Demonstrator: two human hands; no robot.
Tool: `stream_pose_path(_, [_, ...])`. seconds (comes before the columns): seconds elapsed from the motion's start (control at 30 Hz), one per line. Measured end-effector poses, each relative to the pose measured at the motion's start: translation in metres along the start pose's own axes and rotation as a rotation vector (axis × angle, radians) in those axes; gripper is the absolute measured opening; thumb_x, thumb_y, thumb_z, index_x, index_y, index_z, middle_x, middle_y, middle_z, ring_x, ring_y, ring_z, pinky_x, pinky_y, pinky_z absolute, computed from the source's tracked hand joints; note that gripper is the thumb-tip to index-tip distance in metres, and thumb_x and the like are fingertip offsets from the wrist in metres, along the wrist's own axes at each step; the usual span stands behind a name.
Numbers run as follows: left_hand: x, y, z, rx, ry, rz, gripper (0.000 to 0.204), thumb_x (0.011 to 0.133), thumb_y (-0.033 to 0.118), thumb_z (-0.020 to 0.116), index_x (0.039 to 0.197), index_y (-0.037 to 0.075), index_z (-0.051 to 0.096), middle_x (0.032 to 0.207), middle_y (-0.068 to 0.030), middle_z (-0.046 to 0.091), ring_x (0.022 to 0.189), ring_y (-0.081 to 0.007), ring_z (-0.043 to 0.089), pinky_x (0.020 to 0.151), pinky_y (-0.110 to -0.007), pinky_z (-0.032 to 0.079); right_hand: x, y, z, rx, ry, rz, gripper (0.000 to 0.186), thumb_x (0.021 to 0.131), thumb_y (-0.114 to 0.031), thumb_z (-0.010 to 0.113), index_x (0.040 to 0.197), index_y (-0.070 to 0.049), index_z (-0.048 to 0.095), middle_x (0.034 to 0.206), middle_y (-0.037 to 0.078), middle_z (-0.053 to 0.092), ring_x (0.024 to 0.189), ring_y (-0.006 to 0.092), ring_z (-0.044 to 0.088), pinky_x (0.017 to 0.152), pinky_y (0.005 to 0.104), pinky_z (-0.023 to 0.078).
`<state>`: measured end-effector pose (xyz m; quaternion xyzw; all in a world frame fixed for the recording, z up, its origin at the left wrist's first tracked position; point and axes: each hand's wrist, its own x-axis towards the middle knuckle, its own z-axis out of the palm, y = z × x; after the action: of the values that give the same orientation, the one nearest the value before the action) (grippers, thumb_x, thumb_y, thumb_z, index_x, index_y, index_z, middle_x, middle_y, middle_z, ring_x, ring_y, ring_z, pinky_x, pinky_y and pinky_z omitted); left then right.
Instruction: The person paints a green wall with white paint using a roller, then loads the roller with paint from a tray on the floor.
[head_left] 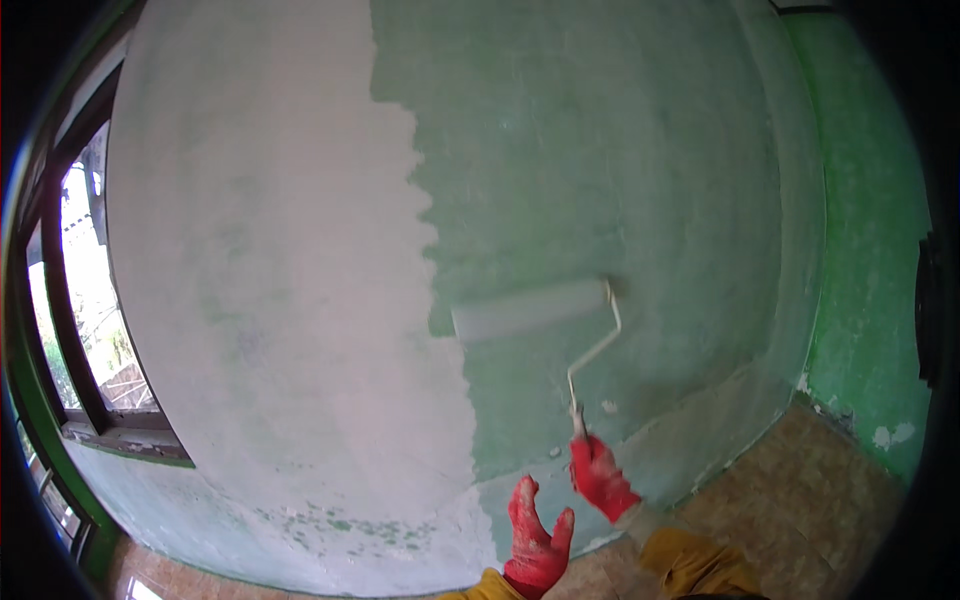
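pale green wall (620, 180), its left part bearing a whitish coat (310, 250) with a ragged edge, stands between a dark-framed window (95, 290) at left and a brighter green wall (865, 250) at right. the paint roller (530, 310), slightly blurred, lies across the wall's middle, its left end at the ragged edge. red-gloved, the right hand (602, 480) is closed around the roller's handle (579, 422); the left hand (539, 540), below, is empty, thumb and fingers spread apart.

A part-painted wall (300, 250), tiled floor (790, 490) and window (95, 300) show an indoor room.
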<state>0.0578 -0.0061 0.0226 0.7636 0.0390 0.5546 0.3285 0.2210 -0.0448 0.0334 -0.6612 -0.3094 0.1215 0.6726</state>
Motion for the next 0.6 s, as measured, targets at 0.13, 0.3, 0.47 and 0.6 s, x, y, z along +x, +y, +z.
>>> stream_pose_path(0.13, [-0.004, -0.010, 0.009, -0.007, 0.022, 0.002, 0.073, 0.083, 0.008, 0.066, 0.142, -0.005, 0.026, 0.135, -0.0263, 0.040, 0.122, -0.0385, 0.044, 0.104, -0.043, 0.037, 0.066, -0.189, 0.002, -0.127, 0.009, -0.274, 0.042, 0.098, -0.049, 0.043, 0.094, -0.008, 0.049, 0.059, 0.000, 0.048, 0.049, 0.0115, 0.049, 0.048, 0.0282, 0.042])
stream_pose_path(0.3, [-0.008, -0.030, 0.023, -0.010, 0.000, -0.001, 0.074, 0.083, 0.009, 0.067, 0.142, -0.005, 0.026, 0.136, -0.0266, 0.040, 0.122, -0.0389, 0.044, 0.104, -0.043, 0.037, 0.137, -0.361, -0.012, -0.087, 0.000, -0.584, 0.045, 0.097, -0.050, 0.045, 0.077, -0.010, 0.047, 0.060, 0.001, 0.046, 0.049, 0.0121, 0.046, 0.049, 0.0279, 0.039])
stream_pose_path(0.47, [0.009, -0.021, 0.006, 0.037, -0.020, -0.070, 0.075, 0.081, 0.004, 0.064, 0.142, -0.006, 0.023, 0.136, -0.0242, 0.037, 0.123, -0.0358, 0.044, 0.104, -0.043, 0.037, 0.159, -0.388, -0.008, 0.057, -0.069, -0.459, 0.045, 0.096, -0.049, 0.047, 0.075, -0.009, 0.047, 0.060, 0.002, 0.046, 0.049, 0.0127, 0.046, 0.049, 0.0285, 0.038])
stream_pose_path(0.6, [0.013, -0.009, -0.001, -0.011, -0.010, -0.085, 0.074, 0.080, 0.006, 0.067, 0.141, -0.007, 0.026, 0.134, -0.0258, 0.040, 0.123, -0.0384, 0.043, 0.104, -0.044, 0.036, 0.128, -0.274, 0.006, -0.146, 0.105, -0.452, 0.046, 0.096, -0.054, 0.044, 0.090, -0.009, 0.051, 0.059, 0.003, 0.047, 0.051, 0.0150, 0.049, 0.052, 0.0304, 0.041])
